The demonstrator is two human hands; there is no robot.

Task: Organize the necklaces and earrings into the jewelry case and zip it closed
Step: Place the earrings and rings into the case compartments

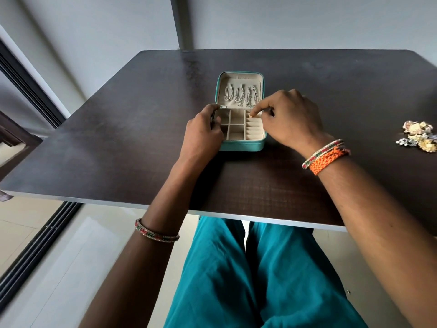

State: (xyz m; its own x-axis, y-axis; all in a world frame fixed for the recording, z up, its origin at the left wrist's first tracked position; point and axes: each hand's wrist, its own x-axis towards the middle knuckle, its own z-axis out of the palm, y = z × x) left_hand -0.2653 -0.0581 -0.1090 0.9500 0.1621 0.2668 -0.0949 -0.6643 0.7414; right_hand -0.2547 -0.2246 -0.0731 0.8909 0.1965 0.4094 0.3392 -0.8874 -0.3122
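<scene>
I am sitting at a dark table [118, 147], and the jewelry case [241, 112] is lying open on it, in front of me, near the middle. Its lid part is lying flat on the far side, and three silver necklaces [240, 95] are hanging there side by side. The near part has square compartments on the left and narrow slots [255, 127] on the right.

My left hand [203, 136] is gripping the left edge of the case — the fingers are curling around its rim. My right hand [287, 116] is reaching over the far right corner of the tray. Its forefinger and thumb are pinching a small golden earring [252, 116] and are holding it at the top slot; if it is already touching the cushion, I cannot tell.

More earrings [419, 138] are waiting in a small pile on the table, well apart, far to my right. I am wearing bangles [325, 153] on both wrists and teal trousers [236, 280].
</scene>
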